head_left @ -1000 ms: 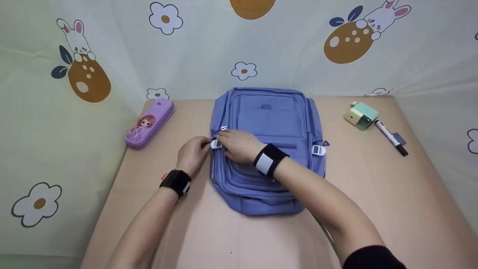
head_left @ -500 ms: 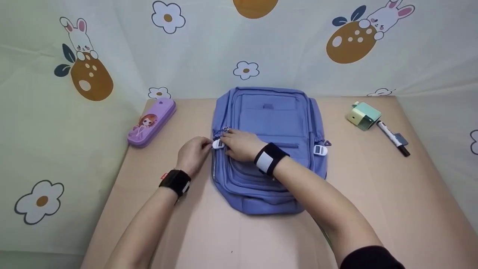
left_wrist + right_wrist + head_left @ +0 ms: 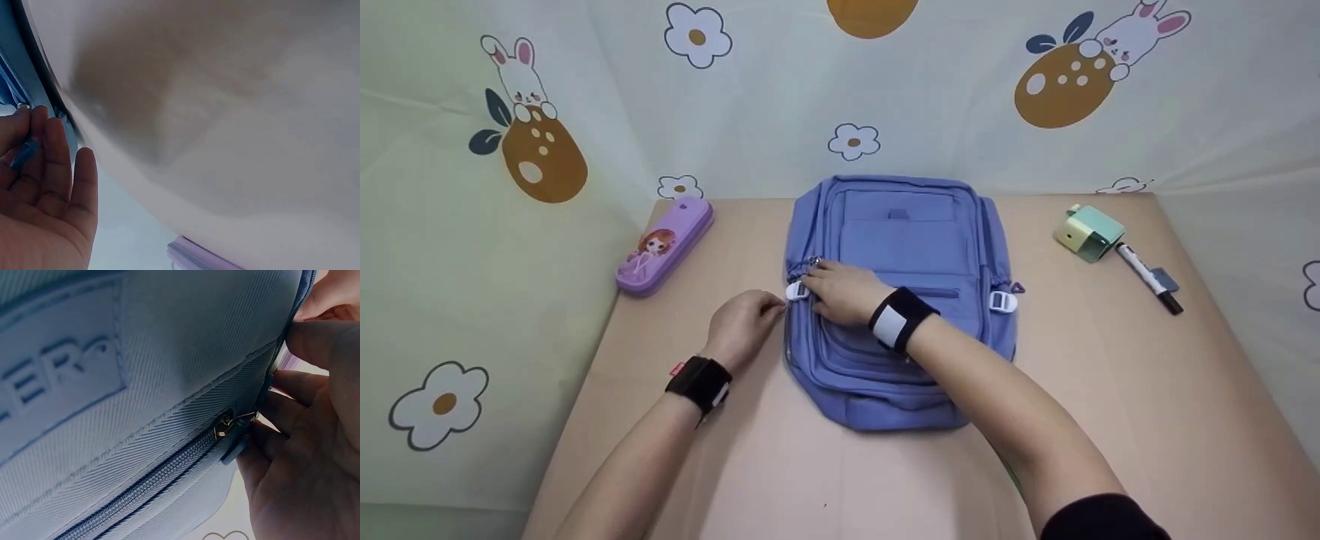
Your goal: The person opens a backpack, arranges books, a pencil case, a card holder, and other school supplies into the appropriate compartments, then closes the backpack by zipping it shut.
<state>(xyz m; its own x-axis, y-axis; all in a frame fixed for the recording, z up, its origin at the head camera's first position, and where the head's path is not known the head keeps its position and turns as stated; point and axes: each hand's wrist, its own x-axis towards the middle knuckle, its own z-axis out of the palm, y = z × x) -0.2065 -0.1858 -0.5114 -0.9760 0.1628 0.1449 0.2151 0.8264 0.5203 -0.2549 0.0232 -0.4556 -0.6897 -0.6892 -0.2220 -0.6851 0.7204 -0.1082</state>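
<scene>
A blue backpack [image 3: 897,247] lies on the table, front side up. At its left side my left hand [image 3: 739,326] pinches a zipper pull between thumb and fingertips, just below a white buckle [image 3: 796,291]; the pull's blue tab [image 3: 25,153] shows against the fingers in the left wrist view. My right hand [image 3: 849,294] lies across the front, its fingers gripping the bag's left edge beside that buckle. In the right wrist view, the right hand's thumb and fingers [image 3: 309,343] are at the fabric edge, close to a front pocket zipper [image 3: 169,486].
A purple pencil case [image 3: 664,247] with a doll picture sits at the table's back left. On the right are a green and yellow pencil sharpener [image 3: 1089,231], a black-and-white marker [image 3: 1147,276] and a small grey block [image 3: 1164,279]. A printed curtain [image 3: 765,97] hangs behind.
My left hand has slid a little down the backpack's left side, toward me, with the zipper pull. The right hand stays at the bag's left edge.
</scene>
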